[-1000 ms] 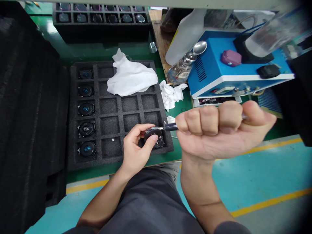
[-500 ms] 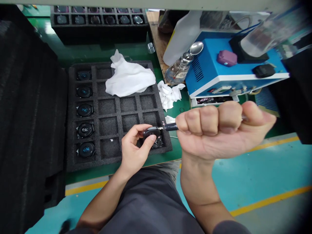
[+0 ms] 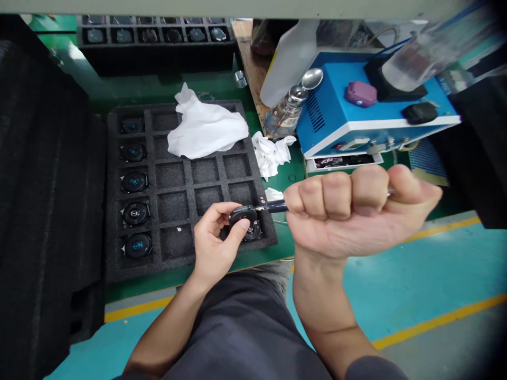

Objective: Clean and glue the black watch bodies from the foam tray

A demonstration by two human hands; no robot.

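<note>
Gripping a dark pen-shaped tool [image 3: 273, 207] in a closed fist, the right hand [image 3: 356, 214] sits nearest the camera, the tool's tip reaching left to a small round black part [image 3: 242, 215]. The left hand [image 3: 216, 240] pinches that part between thumb and fingers, over the near right corner of the black foam tray [image 3: 186, 184]. Another round part [image 3: 253, 231] lies in the tray cell just beneath it. Five round parts [image 3: 134, 182] fill the tray's left column. A white cloth [image 3: 206, 129] lies on the tray's far side, a crumpled wipe [image 3: 271, 153] just right of the tray, and a blue box [image 3: 368, 113] further right.
</note>
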